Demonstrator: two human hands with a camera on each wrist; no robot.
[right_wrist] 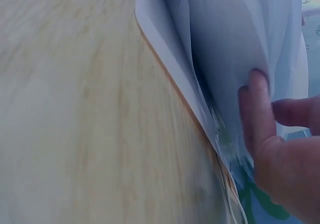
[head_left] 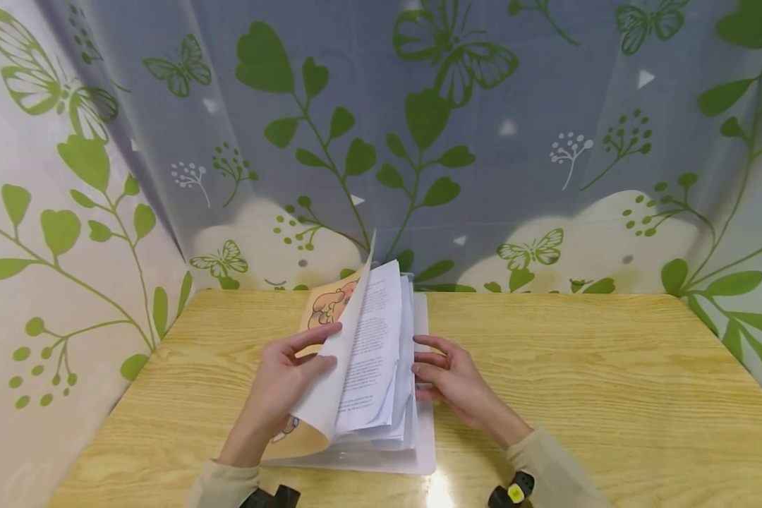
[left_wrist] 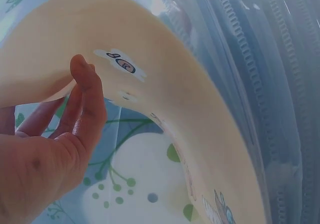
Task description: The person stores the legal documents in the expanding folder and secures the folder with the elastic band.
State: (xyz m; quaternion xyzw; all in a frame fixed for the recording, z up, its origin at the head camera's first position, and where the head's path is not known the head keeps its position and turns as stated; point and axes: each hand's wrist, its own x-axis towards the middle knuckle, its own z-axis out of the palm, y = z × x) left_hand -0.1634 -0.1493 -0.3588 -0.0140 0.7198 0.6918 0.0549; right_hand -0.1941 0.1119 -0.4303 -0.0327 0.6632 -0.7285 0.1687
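A display book (head_left: 430, 423) lies open on the table, its front cover (head_left: 330, 416) bent upward at the left. Orange-yellow with cartoon animals outside, the cover is white inside. My left hand (head_left: 286, 370) pinches it between thumb and fingers; in the left wrist view, the cover (left_wrist: 155, 49) bows in a wide curve past that hand (left_wrist: 65, 139). Printed sheets (head_left: 371, 353) in clear sleeves show beneath it. At the right edge of this stack, my right hand (head_left: 457, 384) holds the sleeved pages (right_wrist: 225, 39) between its thumb and fingers, above the back cover.
The wooden table (head_left: 578, 367) extends on both sides of the book. A patterned curtain (head_left: 482, 176) with green leaves and butterflies hangs behind the table's far edge, and more of it hangs on both sides.
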